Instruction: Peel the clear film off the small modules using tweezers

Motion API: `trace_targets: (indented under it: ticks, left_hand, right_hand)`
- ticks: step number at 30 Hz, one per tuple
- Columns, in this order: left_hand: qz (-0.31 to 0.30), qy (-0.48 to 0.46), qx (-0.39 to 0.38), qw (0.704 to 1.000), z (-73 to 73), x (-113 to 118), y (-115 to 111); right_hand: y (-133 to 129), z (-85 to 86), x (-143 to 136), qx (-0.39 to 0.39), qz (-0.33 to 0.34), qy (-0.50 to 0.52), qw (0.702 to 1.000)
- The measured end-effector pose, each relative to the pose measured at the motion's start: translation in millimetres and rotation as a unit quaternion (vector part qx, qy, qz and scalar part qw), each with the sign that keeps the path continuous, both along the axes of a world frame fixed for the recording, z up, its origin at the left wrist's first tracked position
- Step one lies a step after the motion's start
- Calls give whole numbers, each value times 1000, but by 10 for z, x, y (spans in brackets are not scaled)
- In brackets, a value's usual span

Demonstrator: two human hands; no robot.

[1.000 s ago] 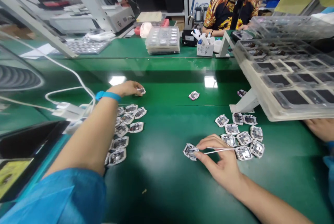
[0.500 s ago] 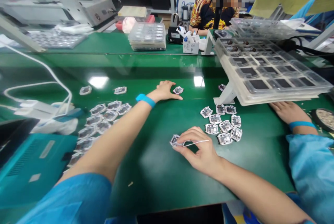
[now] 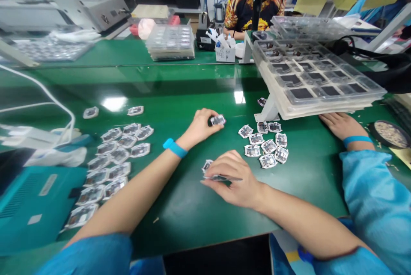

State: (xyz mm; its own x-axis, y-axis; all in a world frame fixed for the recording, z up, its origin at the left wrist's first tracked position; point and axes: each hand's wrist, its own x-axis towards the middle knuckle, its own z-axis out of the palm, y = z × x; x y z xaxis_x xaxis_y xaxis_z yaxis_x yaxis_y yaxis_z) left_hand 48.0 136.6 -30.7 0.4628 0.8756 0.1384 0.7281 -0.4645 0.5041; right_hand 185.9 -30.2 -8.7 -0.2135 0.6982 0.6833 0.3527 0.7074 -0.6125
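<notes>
Pinching a white-framed circuit module between thumb and fingers, the left hand reaches out over the green bench; whether that module is lifted clear cannot be told. Nearer the bench's front edge, the right hand has its thumb and fingers closed around slim tweezers. A second module shows partly behind those fingertips, its contact with them unclear. More such modules lie in two groups: a larger left cluster beside the left forearm, and a smaller right cluster beyond the right hand. Two separate modules sit behind the left cluster. At right, a co-worker's hand rests near a raised compartment tray.
</notes>
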Motion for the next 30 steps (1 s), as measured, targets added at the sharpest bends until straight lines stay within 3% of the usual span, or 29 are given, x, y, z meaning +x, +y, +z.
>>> trace_targets:
  ticks: [4,9,13,17,20,24,27,30]
  left_hand:
    - [-97,7,-29,995,16,150,-475]
    - [-109,-86,-105,985,-43,226,-631]
    - [-104,-172,-178,963,-58,-76,-654]
    - [-147,-107,-158,971,-24,-456,-847]
    - [-133,-73,-129,980,-8,-567,-1031]
    - [-95,-62,-128,985,22,-536,-1167]
    - [-83,-107,-129,982,63,-503,-1217]
    - [-34,-191,-194,962,73,-490,-1278]
  right_hand:
    - [-18,17,0,19,4,-6,1000]
    - [2,-8,2,13,14,2,1000]
    - [28,9,26,-21,3,32,999]
    - [80,10,74,-121,-43,104,986]
    - [143,-54,101,-209,-64,175,960]
    - [229,-161,110,-291,-71,234,925]
    - [267,-186,110,-327,-70,258,906]
    - [265,-164,115,-337,-70,276,897]
